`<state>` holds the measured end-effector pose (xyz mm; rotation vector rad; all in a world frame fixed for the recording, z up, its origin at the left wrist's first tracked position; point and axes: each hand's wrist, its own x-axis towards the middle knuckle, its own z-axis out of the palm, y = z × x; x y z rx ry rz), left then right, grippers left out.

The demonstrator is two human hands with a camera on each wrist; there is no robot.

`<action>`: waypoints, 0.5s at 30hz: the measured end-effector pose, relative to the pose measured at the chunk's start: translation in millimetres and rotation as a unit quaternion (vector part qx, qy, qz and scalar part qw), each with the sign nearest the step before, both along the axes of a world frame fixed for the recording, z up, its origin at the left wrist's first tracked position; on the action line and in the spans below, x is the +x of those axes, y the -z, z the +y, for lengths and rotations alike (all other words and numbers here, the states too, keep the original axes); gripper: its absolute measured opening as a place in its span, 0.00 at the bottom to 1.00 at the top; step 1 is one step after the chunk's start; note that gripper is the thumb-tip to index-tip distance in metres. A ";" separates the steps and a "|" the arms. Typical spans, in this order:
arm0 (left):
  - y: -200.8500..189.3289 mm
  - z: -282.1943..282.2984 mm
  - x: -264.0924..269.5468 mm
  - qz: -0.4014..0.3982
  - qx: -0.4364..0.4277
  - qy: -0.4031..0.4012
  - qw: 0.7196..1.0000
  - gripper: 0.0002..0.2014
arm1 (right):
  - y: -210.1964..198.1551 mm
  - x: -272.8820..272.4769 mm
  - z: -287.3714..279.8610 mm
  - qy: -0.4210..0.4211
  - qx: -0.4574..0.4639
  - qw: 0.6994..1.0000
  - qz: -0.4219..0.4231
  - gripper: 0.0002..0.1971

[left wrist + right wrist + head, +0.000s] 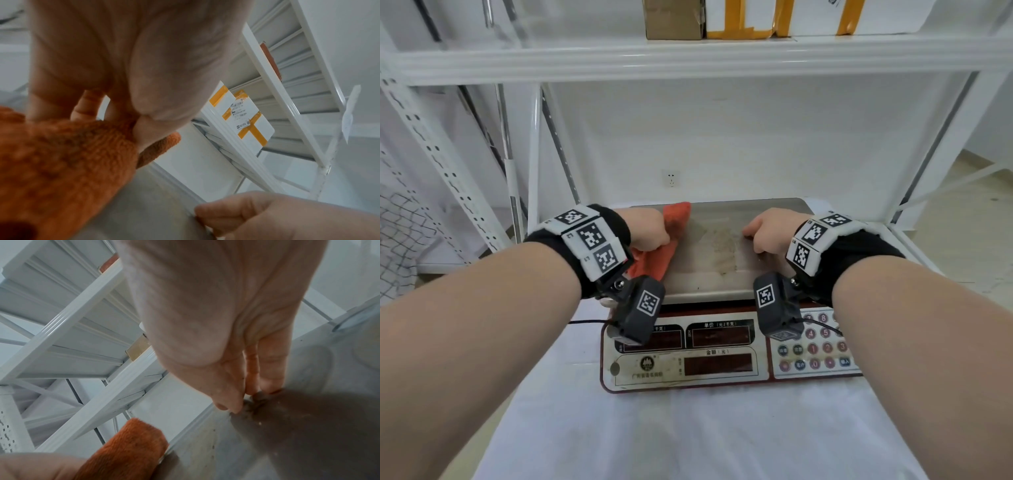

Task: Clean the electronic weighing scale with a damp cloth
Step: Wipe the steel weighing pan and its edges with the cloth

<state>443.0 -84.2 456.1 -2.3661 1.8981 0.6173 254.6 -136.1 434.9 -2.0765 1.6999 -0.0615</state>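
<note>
Grey steel-topped electronic weighing scale (722, 260) w/ red-rimmed keypad front sits on a white-covered shelf surface (654, 428), under a white metal rack (688, 54). Left hand (645, 229) grips a fluffy orange cloth (667, 240) bunched on the platter's left part. Right hand (770, 229) is empty, fingers curled, tips (271, 386) touching the platter's right side. The 2 hands are well apart.

Risks, as I judge: dirt patch (722, 250) mid-platter not yet wiped; heavy pressing could overload the platter; drips from cloth could reach display + keys at front.
</note>
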 end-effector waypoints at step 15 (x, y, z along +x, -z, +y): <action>-7.0 -4.4 -33.4 -0.088 0.003 0.093 0.992 0.14 | -13.6 5.0 6.4 -0.028 0.019 0.993 0.112 0.20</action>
